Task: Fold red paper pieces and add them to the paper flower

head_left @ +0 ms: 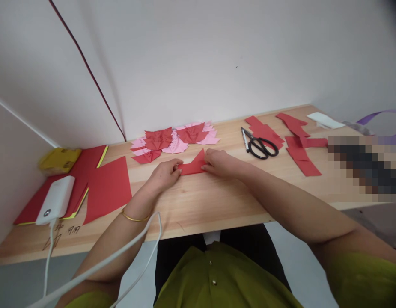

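A folded piece of red paper lies low over the wooden table, stretched between my two hands. Its right part rises to a pointed flap. My left hand pinches the left end between thumb and fingers. At the other end, my right hand has its fingers closed on the paper beside the flap. Just behind my hands sit several folded red and pink paper pieces, partly stacked on each other. The tips of some fingers are hidden behind the paper.
Black-handled scissors and a marker lie right of centre, near red paper strips. At left are red sheets, a white power bank and a yellow packet. A white cable crosses my left forearm.
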A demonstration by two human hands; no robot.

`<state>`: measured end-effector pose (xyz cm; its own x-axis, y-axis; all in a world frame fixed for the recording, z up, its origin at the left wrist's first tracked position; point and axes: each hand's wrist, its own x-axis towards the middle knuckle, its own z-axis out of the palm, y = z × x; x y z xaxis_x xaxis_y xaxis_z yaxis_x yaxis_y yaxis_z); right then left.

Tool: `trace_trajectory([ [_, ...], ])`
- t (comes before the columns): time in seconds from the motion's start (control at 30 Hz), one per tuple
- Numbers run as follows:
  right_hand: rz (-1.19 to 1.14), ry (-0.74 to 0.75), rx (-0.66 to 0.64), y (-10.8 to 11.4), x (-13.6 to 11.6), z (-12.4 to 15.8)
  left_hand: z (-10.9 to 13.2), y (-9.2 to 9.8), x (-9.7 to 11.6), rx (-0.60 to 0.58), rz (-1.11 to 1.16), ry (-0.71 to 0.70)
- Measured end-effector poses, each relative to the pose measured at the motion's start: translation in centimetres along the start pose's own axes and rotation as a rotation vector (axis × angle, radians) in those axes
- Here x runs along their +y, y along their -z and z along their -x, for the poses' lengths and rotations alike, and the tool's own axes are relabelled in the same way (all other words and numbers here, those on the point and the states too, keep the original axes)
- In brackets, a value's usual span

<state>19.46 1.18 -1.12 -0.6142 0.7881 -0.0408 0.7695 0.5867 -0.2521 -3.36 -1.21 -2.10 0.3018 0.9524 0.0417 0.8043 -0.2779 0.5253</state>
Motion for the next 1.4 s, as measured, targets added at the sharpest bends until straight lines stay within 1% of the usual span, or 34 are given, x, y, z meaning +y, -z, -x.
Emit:
trace_trajectory([
  [0.27, -0.050, 0.036, 0.023, -0.1, 0.6, 0.0, 0.0, -0.3, 0.1, 0.029, -0.014, 0.004],
  [0.33, -0.054, 0.037, 0.034, -0.2, 0.6, 0.0, 0.1, -0.2, 0.1, 0.030, 0.026, 0.015],
  [0.47, -0.060, 0.026, 0.033, 0.0, 0.3, 0.1, 0.1, 0.0, 0.0, -0.006, 0.169, 0.027],
  [0.53, -0.057, 0.022, 0.029, 0.1, 0.2, 0.1, 0.0, 0.0, -0.1, -0.005, 0.184, 0.023],
  [0.8, -0.042, 0.021, 0.006, 0.1, 0.2, 0.1, -0.1, -0.2, -0.2, 0.016, 0.084, 0.019],
  [1.07, -0.012, 0.017, -0.016, 0.1, 0.1, 0.1, 0.1, -0.2, 0.2, 0.004, 0.002, 0.034],
  [1.4, 0.043, 0.033, -0.046, 0.0, 0.1, 0.0, 0.3, 0.4, 1.8, -0.019, -0.154, 0.049],
])
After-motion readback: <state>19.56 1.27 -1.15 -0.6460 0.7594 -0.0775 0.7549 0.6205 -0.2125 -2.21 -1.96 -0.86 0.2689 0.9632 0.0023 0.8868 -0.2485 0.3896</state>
